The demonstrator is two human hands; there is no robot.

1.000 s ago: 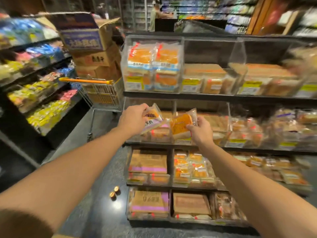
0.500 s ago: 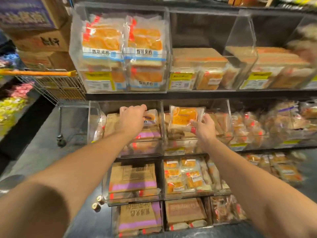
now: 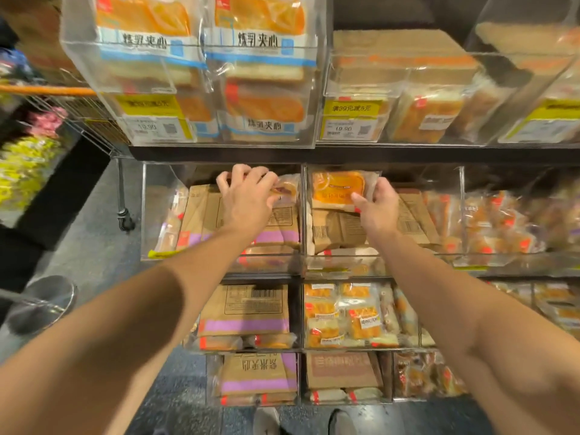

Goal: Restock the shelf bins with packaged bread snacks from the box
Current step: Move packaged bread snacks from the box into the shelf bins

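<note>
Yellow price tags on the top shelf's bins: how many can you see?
3: one on the left bin, one on the middle bin, one at the right edge. More may be hidden off-frame.

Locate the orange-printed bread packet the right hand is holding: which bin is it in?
In the head view, the orange-printed packet sits centre-right, in the middle-row clear bin just right of the divider, atop brown bags, gripped by the right hand.

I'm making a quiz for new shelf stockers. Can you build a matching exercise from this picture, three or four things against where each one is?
Things:
1. left hand
2. orange packet
3. yellow price tag
4. trolley wheel

Places:
A. front of an upper bin
B. on the floor, left of the shelf
C. in the right hand
D. over the brown packs with purple bands

Pairs: 1-D, 2-C, 3-A, 4-B
</note>
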